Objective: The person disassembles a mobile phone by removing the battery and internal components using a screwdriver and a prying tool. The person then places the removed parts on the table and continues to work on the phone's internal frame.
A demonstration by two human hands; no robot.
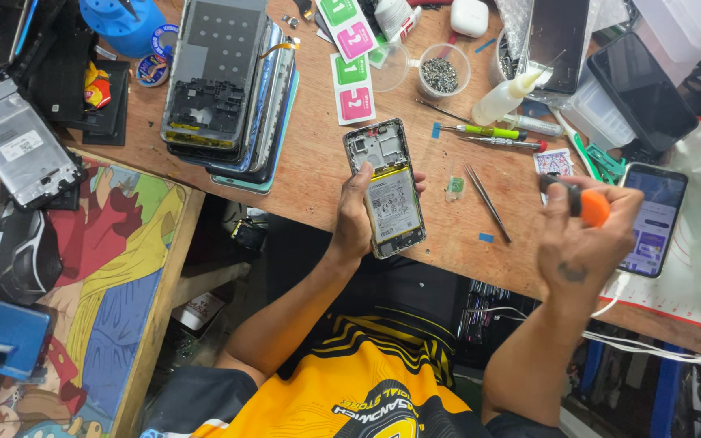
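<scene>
My left hand (356, 217) grips an opened phone (385, 185) with its back cover off, the battery and inner frame facing up, held just above the front edge of the wooden workbench (318, 162). My right hand (584, 235) is closed around a screwdriver with an orange handle (590, 207), to the right of the phone and apart from it. A pair of tweezers (488, 203) lies on the bench between the two hands.
A stack of phone frames and screens (225, 81) lies at the back left. Small screwdrivers (488, 134), a squeeze bottle (506, 97), a cup of screws (441, 73) and wipe packets (352, 85) sit behind. A lit phone (655, 219) lies at right.
</scene>
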